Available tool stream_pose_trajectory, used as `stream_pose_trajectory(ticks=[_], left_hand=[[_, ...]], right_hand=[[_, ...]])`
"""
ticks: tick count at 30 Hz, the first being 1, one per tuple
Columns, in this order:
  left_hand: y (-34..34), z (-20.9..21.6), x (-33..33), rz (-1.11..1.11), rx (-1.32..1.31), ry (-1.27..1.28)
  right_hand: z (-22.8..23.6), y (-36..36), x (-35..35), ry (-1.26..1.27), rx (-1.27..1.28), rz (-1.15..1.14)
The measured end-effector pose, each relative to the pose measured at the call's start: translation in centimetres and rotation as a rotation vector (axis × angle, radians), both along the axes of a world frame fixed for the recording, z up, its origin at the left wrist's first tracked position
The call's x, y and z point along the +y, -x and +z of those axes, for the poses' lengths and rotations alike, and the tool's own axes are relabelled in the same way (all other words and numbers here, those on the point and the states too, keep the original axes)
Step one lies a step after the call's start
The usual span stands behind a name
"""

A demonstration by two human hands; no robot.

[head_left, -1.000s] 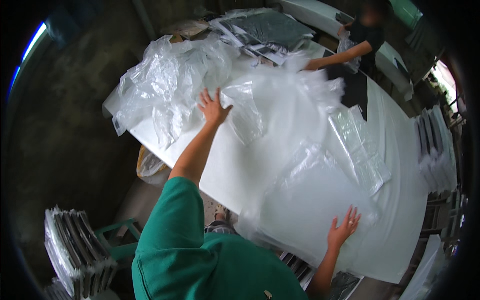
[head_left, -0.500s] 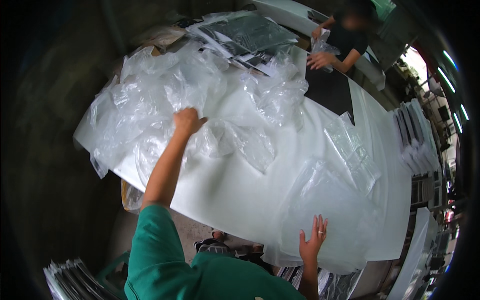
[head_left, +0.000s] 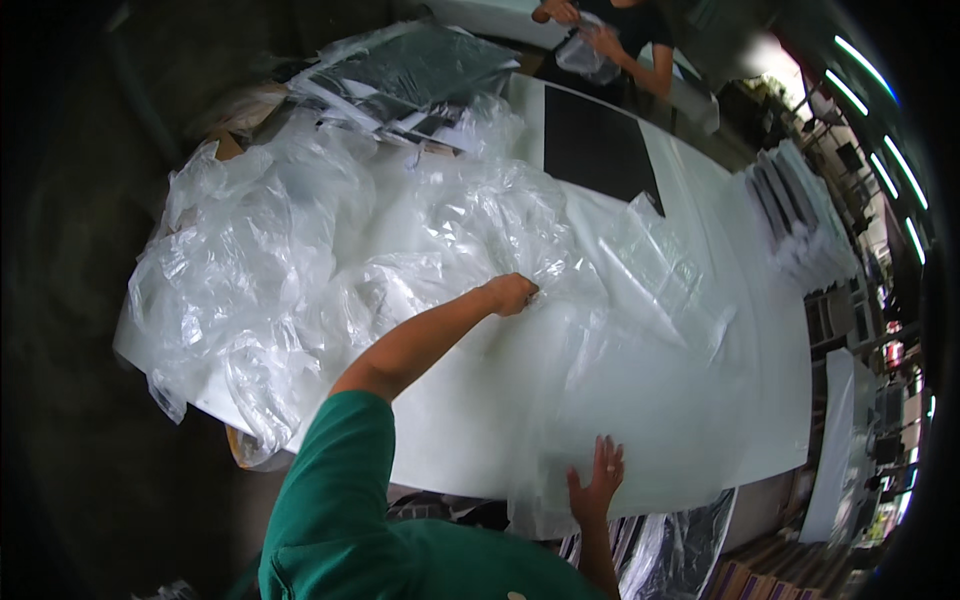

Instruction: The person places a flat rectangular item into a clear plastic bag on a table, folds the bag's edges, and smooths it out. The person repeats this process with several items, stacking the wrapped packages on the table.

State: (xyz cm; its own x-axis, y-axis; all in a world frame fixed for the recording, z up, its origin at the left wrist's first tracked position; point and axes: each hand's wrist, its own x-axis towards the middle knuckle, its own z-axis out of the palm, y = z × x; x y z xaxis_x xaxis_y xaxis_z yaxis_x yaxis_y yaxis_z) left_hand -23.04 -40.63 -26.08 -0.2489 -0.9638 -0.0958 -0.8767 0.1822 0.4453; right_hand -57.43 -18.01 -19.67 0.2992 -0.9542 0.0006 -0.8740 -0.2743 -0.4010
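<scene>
My left hand (head_left: 513,293) reaches across the white table, its fingers closed on clear plastic at the upper edge of a large flat plastic bag (head_left: 640,400). Crumpled clear film (head_left: 490,215) lies just beyond that hand. Lower down, my right hand (head_left: 597,480) rests on the near part of the flat bag, fingers spread. A folded clear plastic sleeve (head_left: 655,265) lies past the flat bag, toward the right. A big heap of crumpled plastic bags (head_left: 250,235) covers the table's left side.
Dark sheets in plastic (head_left: 410,65) are piled at the far left, and a black panel (head_left: 600,145) lies at the far edge. Across the table a person (head_left: 640,40) handles clear plastic. Stacked wrapped panels (head_left: 795,215) stand at the right. Under the near edge are more wrapped items (head_left: 670,550).
My left hand has moved right, from the crumpled heap to the flat bag's upper edge, and closed on plastic there. My right hand stays on the bag. The other person has lifted their plastic.
</scene>
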Motion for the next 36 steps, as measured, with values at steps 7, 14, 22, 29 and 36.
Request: stream_pose_trajectory(ticks=[7,14,22,29,36], left_hand=[[-11.2,-2.3,-2.1,0.419,-0.103,0.175],[-6.2,3.7,1.8,0.451,-0.329,0.11],[-6.4,0.6,-3.9,0.416,-0.298,-0.11],[-13.9,-1.9,-15.3,0.739,-0.247,-0.106],[-18.4,-2.2,-14.8,0.759,-0.121,-0.148]], right_hand=[[-4.8,1.3,-1.7,-0.103,0.209,-0.173],[-6.8,2.0,-0.7,-0.021,0.303,-0.23],[-6.1,1.3,-1.4,-0.02,0.363,-0.268],[-6.4,0.9,-1.7,-0.044,0.364,-0.303],[-6.4,1.1,-2.4,-0.022,0.333,-0.238]])
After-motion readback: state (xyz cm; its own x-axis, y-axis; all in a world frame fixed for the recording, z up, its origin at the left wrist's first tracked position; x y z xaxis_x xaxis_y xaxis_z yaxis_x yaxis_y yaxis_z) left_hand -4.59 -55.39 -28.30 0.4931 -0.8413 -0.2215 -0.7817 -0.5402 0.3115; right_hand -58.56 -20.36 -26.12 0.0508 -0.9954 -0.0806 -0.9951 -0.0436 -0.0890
